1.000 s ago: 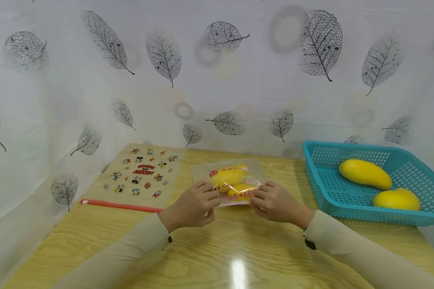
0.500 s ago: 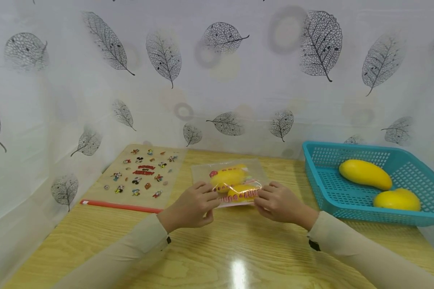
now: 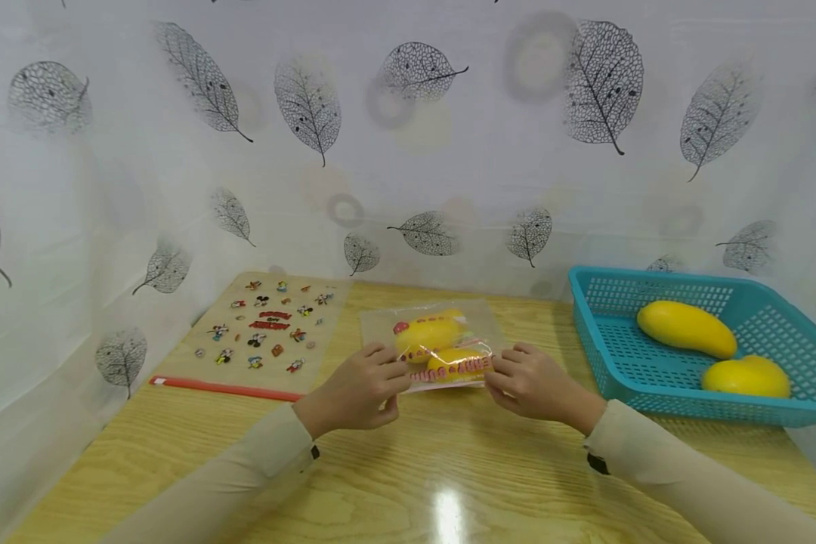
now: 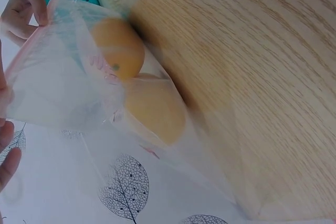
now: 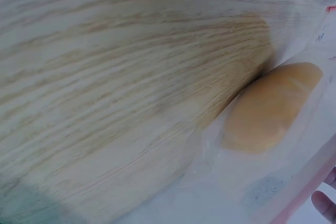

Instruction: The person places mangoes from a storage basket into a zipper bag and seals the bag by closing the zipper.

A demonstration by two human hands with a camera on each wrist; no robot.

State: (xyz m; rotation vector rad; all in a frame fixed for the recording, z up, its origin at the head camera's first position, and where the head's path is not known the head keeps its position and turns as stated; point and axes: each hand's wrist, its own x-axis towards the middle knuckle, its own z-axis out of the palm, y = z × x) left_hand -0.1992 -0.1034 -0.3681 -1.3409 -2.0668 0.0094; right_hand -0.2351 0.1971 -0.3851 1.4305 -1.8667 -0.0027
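A clear zip bag [image 3: 375, 321] with red print lies at mid-table, with two yellow mangoes inside, one mango [image 3: 425, 331] behind the other mango [image 3: 459, 363]. My left hand [image 3: 359, 387] pinches the left end of its near edge. At the right end of that edge, my right hand [image 3: 536, 384] pinches the plastic between thumb and fingers. In the left wrist view the bag's edge stretches up from the left fingers [image 4: 7, 169] to the right hand [image 4: 23, 6]. The right wrist view shows a mango [image 5: 273, 111] through the film, near the pinkish zip edge [image 5: 307, 184].
On the right stands a blue-green plastic basket [image 3: 601, 355] holding a long mango [image 3: 687, 327] and a rounder mango [image 3: 746, 375]. Flat on the left lies a larger cartoon-printed bag [image 3: 265, 355] with a red slider bar [image 3: 224, 387]. A leaf-patterned curtain [image 3: 476, 151] hangs behind the wooden table [image 3: 394, 483].
My right hand has shifted a little to the right, and my left hand slightly to the left. More of the red print on the bag's near edge shows between them.
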